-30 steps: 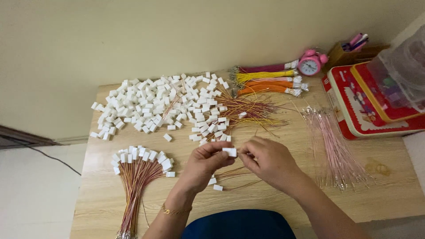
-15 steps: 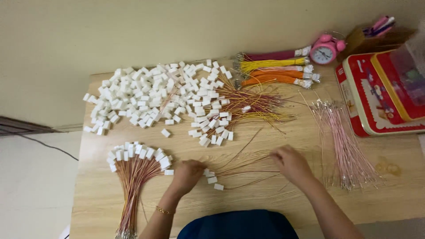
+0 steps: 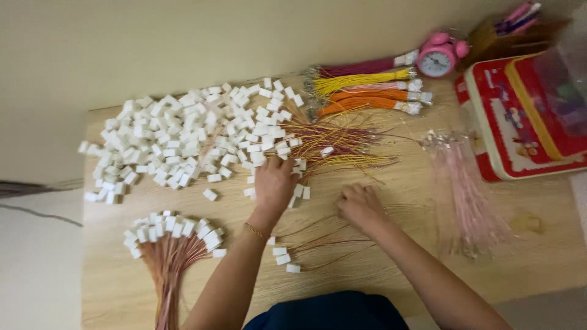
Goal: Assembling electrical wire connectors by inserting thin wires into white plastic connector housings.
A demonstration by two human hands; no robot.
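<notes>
Plastic connector housings (image 3: 183, 140), small white blocks, are lying in a broad heap across the far left of the pale wood-grain counter (image 3: 391, 269). The left hand (image 3: 275, 183) is resting palm-down at the heap's near right edge, fingers curled onto the blocks; whether they are pinching one cannot be told. The right hand (image 3: 361, 205) is lying just beside it, fingers bunched over thin loose wires (image 3: 318, 241). Tangled yellow and red wires (image 3: 342, 143) are spreading beyond both hands. A finished bundle (image 3: 171, 244) with white ends is sitting near left. Coloured wire bundles (image 3: 367, 91), a pink clock (image 3: 437, 58) and a red tin (image 3: 520, 116) are standing far right.
</notes>
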